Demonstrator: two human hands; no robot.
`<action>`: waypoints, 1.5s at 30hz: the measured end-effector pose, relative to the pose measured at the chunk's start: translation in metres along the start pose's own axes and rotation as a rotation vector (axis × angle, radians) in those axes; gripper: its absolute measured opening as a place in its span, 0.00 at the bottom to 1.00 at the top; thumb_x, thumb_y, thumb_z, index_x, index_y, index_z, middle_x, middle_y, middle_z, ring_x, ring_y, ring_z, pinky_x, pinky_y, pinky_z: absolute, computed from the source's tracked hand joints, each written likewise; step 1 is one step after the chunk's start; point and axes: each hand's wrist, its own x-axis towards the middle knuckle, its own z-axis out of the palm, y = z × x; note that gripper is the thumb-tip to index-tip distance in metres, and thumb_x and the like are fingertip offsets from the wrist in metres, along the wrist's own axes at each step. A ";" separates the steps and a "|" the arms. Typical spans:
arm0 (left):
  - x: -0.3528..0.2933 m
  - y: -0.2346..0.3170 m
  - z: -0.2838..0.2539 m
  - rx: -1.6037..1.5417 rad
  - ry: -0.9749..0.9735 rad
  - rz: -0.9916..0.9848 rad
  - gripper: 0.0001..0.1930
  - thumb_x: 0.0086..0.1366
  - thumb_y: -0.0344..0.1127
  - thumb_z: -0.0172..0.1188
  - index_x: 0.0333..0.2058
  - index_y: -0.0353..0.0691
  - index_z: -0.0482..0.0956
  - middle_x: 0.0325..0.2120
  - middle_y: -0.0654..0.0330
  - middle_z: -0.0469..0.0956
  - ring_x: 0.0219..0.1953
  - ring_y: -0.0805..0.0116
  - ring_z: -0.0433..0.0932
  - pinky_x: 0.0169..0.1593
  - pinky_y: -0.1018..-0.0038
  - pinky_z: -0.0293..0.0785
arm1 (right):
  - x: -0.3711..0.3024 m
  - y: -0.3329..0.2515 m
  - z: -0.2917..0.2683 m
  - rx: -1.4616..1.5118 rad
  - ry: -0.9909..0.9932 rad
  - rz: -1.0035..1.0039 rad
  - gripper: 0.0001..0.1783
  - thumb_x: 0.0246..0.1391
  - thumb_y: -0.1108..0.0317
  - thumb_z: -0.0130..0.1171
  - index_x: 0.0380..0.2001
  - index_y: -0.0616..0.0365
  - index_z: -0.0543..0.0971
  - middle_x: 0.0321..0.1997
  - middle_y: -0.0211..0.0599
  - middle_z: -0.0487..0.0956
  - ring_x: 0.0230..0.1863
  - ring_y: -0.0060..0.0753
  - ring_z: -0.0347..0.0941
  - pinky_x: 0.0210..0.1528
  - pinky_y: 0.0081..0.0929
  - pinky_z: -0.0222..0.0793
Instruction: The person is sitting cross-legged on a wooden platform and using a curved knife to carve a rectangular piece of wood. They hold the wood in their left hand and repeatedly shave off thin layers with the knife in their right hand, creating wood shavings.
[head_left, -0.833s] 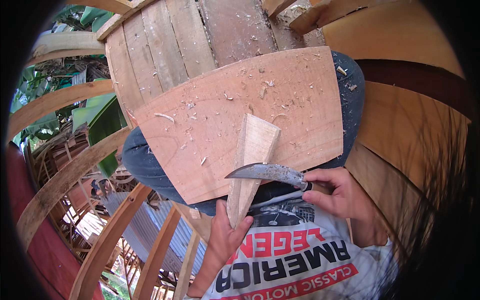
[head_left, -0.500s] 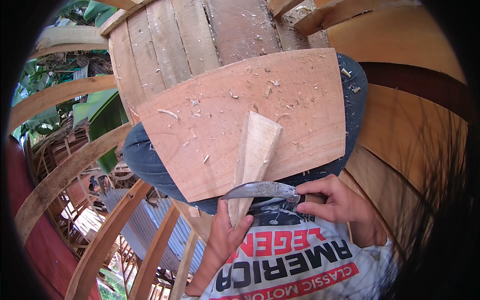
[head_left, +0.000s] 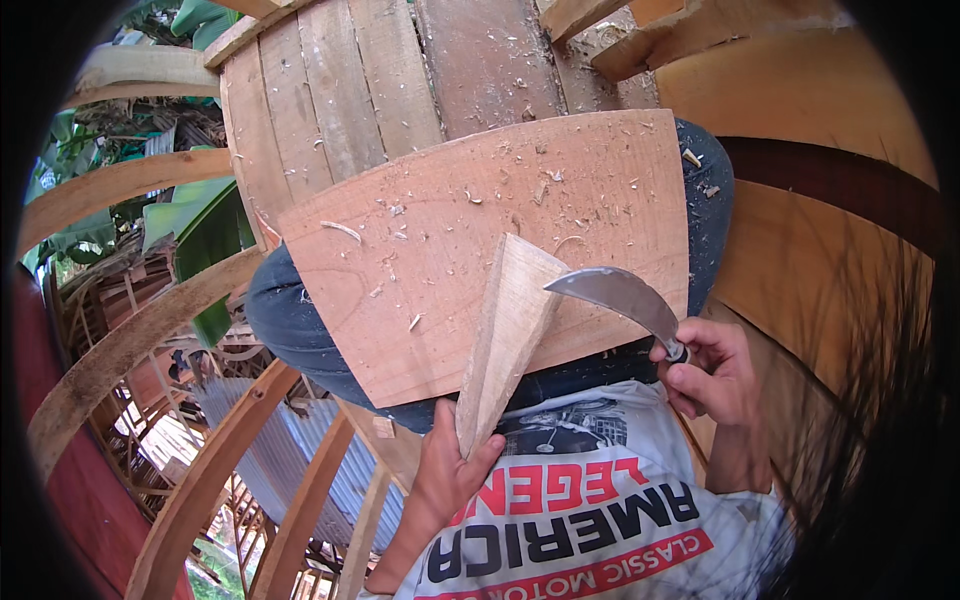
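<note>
Over your dark blue trousers and the reddish-brown flat wooden board, the pale tapered wooden piece lies slanted, its narrow lower end gripped closely by your left hand. Your right hand, fingers closed around the handle, has just carried the curved grey metal knife up toward the wider end; so the blade seems well apart from your left fingers, although I cannot tell whether its tip touches the wooden piece.
</note>
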 end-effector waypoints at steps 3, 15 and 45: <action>0.001 0.003 0.002 -0.010 0.019 0.020 0.22 0.58 0.36 0.62 0.43 0.30 0.62 0.29 0.41 0.75 0.36 0.44 0.78 0.40 0.64 0.71 | 0.005 -0.003 0.008 -0.223 -0.220 -0.049 0.11 0.54 0.78 0.57 0.41 0.69 0.76 0.27 0.31 0.77 0.21 0.11 0.68 0.23 0.10 0.62; 0.002 0.006 0.008 0.079 0.070 0.011 0.25 0.57 0.41 0.65 0.41 0.30 0.61 0.29 0.38 0.76 0.35 0.39 0.78 0.36 0.61 0.73 | 0.007 -0.001 0.025 -0.297 -0.106 0.152 0.12 0.54 0.74 0.60 0.41 0.68 0.76 0.29 0.31 0.79 0.33 0.09 0.69 0.34 0.12 0.65; 0.004 -0.019 -0.001 -0.378 -0.005 -0.090 0.24 0.58 0.29 0.63 0.50 0.29 0.65 0.42 0.56 0.75 0.45 0.72 0.73 0.50 0.74 0.69 | 0.037 0.005 0.066 -1.653 0.140 -0.290 0.23 0.48 0.49 0.63 0.18 0.57 0.72 0.15 0.40 0.73 0.18 0.45 0.72 0.19 0.35 0.66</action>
